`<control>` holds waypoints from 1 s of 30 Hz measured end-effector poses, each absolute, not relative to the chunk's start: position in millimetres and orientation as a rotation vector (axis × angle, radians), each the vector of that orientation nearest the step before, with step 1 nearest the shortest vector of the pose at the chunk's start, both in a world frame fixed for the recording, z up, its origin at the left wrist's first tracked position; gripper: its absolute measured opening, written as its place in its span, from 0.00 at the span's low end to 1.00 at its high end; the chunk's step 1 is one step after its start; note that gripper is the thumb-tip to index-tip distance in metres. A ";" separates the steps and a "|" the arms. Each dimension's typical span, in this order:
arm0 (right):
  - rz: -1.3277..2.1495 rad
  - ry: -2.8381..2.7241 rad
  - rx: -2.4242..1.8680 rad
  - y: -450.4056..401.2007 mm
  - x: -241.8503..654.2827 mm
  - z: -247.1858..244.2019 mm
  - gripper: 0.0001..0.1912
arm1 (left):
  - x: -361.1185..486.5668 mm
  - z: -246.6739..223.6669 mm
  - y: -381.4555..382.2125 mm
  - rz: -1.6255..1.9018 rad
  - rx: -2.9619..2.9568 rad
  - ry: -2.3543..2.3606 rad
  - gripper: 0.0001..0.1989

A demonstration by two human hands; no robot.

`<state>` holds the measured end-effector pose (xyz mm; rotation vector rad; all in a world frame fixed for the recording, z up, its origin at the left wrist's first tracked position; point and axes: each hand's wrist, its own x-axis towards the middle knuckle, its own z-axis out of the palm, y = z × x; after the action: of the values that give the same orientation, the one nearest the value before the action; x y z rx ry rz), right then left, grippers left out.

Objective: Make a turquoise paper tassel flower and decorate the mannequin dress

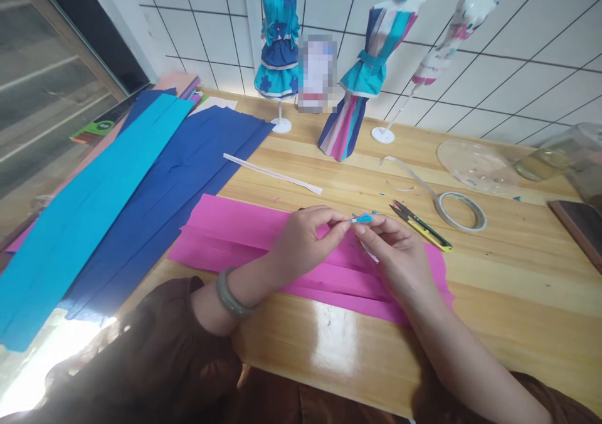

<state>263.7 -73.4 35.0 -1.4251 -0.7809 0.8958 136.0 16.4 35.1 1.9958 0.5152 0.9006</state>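
Observation:
Above a pink crepe paper sheet (226, 229), my two hands meet fingertip to fingertip. Between them is a small blue paper piece (363, 219) with a whitish end. My left hand (310, 239), with a bangle on its wrist, pinches the whitish end. My right hand (397, 248) is closed on the blue part, its thumb and fingers together. A thin white strip (370, 253) hangs below the right fingers. Right of this hand lie thread snips (423, 226) with yellow and green handles, and a roll of white tape (461, 212) with a loose tail.
At left lie a light blue paper sheet (94, 204) and dark blue paper (188, 167). A white strip (273, 173) rests behind the pink sheet. Small mannequins (279, 47) in paper dresses stand along the tiled wall. A clear plastic disc (475, 164) and glass container (545, 160) are at right.

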 end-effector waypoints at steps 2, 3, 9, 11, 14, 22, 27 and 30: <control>0.834 -0.827 -1.442 -74.9 263.5 35.8 0.05 | 136.1 34.4 17.3 0.942 2.042 0.487 0.06; 0.789 -0.859 -1.460 -75.7 263.3 36.2 0.05 | 136.0 34.2 17.8 0.957 2.066 0.470 0.06; 0.271 -1.302 -1.540 -79.2 264.6 38.5 0.05 | 135.3 34.2 19.3 1.013 2.098 0.408 0.08; 0.114 -1.460 -1.511 -79.8 266.1 39.0 0.08 | 135.3 33.9 19.5 1.033 2.086 0.414 0.10; -0.037 -1.608 -1.491 -80.8 268.2 39.3 0.12 | 135.1 33.9 19.6 1.072 2.101 0.428 0.12; -0.207 -1.691 -1.536 -83.0 270.7 38.1 0.13 | 131.6 39.0 19.0 1.195 2.211 0.339 0.10; -0.202 -1.718 -1.498 -83.4 271.6 38.5 0.15 | 131.9 38.8 20.1 1.194 2.227 0.324 0.08; -0.200 -1.712 -1.485 -83.4 272.0 38.6 0.16 | 132.5 38.2 20.6 1.188 2.231 0.303 0.07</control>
<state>272.0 -83.4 38.6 -1.4847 -1.7118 -0.2000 132.5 20.6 38.2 2.2315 0.3035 1.1883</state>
